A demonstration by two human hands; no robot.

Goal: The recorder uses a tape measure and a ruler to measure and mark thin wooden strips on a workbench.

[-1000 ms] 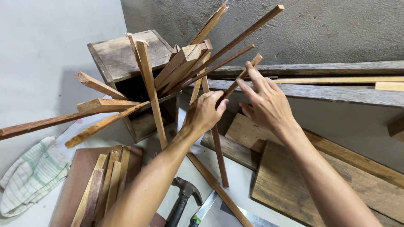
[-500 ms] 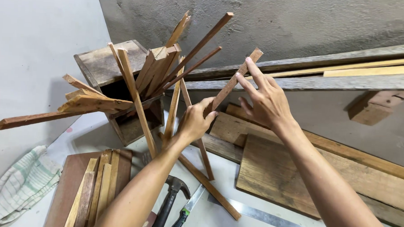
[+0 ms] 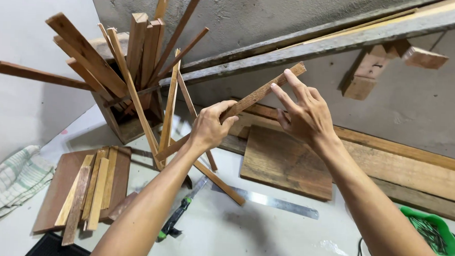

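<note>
A rough grey concrete wall [image 3: 273, 17] rises behind a pale, smooth work surface [image 3: 264, 232] where I am working. I hold a long, thin strip of brown wood [image 3: 249, 101] slanting up to the right, above the surface and in front of the wall. My left hand [image 3: 209, 127] is closed around its middle, thumb on top. My right hand [image 3: 302, 111] is spread, its fingertips [image 3: 287, 73] touching the strip near the upper end. The strip's lower end reaches down toward a square wooden box [image 3: 130, 121] crammed with upright and leaning wooden slats [image 3: 138, 52]. Under my hands lies a flat dark wooden board [image 3: 282, 163], with longer planks [image 3: 415, 172] behind it along the wall. A steel ruler [image 3: 275, 202] lies in front of the board. Near my left forearm rests a green-handled tool [image 3: 175, 220]. Further left, a few short light slats [image 3: 92, 188] lie on a reddish-brown board [image 3: 56, 192], beside a white striped cloth [image 3: 15, 180]. A green plastic tub [image 3: 435, 232] sits at the right edge.
</note>
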